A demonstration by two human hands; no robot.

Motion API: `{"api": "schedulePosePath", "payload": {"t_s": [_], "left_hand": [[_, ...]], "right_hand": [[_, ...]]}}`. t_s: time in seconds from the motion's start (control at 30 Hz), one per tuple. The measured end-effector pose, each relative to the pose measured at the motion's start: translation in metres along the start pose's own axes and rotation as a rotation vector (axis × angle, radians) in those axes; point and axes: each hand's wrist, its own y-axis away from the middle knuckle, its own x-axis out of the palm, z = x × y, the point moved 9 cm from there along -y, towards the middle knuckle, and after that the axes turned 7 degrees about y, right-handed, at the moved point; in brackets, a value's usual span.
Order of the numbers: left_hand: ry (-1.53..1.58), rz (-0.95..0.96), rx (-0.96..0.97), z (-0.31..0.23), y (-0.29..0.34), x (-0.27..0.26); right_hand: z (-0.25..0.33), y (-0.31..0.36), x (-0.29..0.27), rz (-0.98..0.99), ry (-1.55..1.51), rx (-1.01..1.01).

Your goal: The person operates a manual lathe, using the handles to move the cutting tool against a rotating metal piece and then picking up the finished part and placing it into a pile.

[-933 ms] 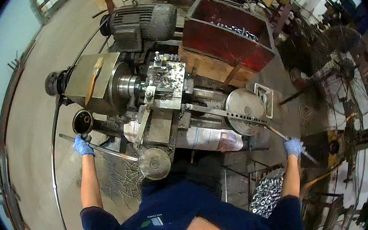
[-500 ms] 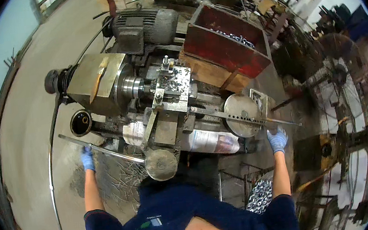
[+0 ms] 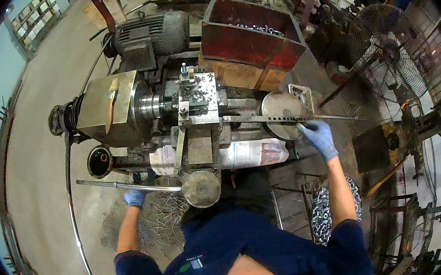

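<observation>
My left hand, in a blue glove, is just below a long steel lever that joins a round metal disc. Its fingers are mostly hidden. At the right, my gloved right hand is closed by the end of a flat bar with holes, beside a larger round disc. Something dark shows between its fingers; I cannot make it out. Between my hands stands a lathe-like machine with a chip-covered tool block and a shiny spindle.
A red box of metal parts stands behind the machine, beside a motor. A brush lies on the headstock. Dark liquid fills a round container. At the right are a basket of metal pieces and a standing fan.
My left hand has moved right, below the lever. My right hand has risen to the end of the bar with holes and closed. The whole view has shifted slightly.
</observation>
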Motion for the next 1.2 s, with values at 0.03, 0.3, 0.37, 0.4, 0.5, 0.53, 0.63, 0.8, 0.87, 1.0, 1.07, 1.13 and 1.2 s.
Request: {"api": "schedulePosePath", "payload": {"t_s": [0.03, 0.3, 0.37, 0.4, 0.5, 0.53, 0.63, 0.8, 0.87, 1.0, 1.07, 1.13, 1.2], "left_hand": [[-0.013, -0.011, 0.043, 0.005, 0.001, -0.014], [0.165, -0.053, 0.000, 0.023, 0.039, -0.070], [0.417, -0.123, -0.088, 0.048, 0.064, -0.104], [0.620, -0.176, -0.081, 0.064, 0.077, -0.119], [0.874, -0.322, -0.154, 0.092, 0.121, -0.176], [0.910, -0.371, -0.158, 0.104, 0.133, -0.187], [0.991, -0.512, -0.173, 0.146, 0.160, -0.202], [0.915, -0.629, -0.290, 0.167, 0.193, -0.240], [0.754, -0.883, -0.152, 0.187, 0.208, -0.256], [0.445, -0.873, -0.314, 0.183, 0.208, -0.285], [0.392, -0.807, -0.360, 0.192, 0.208, -0.276], [0.402, -0.743, -0.413, 0.209, 0.217, -0.245], [0.330, -0.709, -0.488, 0.212, 0.218, -0.223]], "right_hand": [[0.042, -0.013, 0.003, 0.080, -0.035, -0.065], [0.290, -0.080, 0.078, 0.446, 0.241, -0.493], [0.317, -0.093, 0.093, 0.404, 0.440, -0.442], [0.327, -0.097, 0.102, 0.427, 0.500, -0.434], [0.357, -0.091, 0.123, 0.461, 0.501, -0.493], [0.371, -0.089, 0.127, 0.394, 0.445, -0.522], [0.395, -0.075, 0.133, 0.477, 0.033, -0.667], [0.382, -0.090, 0.114, 0.333, 0.343, -0.539], [0.373, -0.086, 0.123, 0.362, 0.501, -0.542], [0.377, -0.077, 0.131, 0.546, -0.285, -0.559], [0.384, -0.095, 0.129, 0.389, -0.298, -0.479], [0.401, -0.073, 0.115, 0.401, -0.157, -0.566], [0.408, -0.063, 0.109, 0.349, 0.051, -0.666]]}}
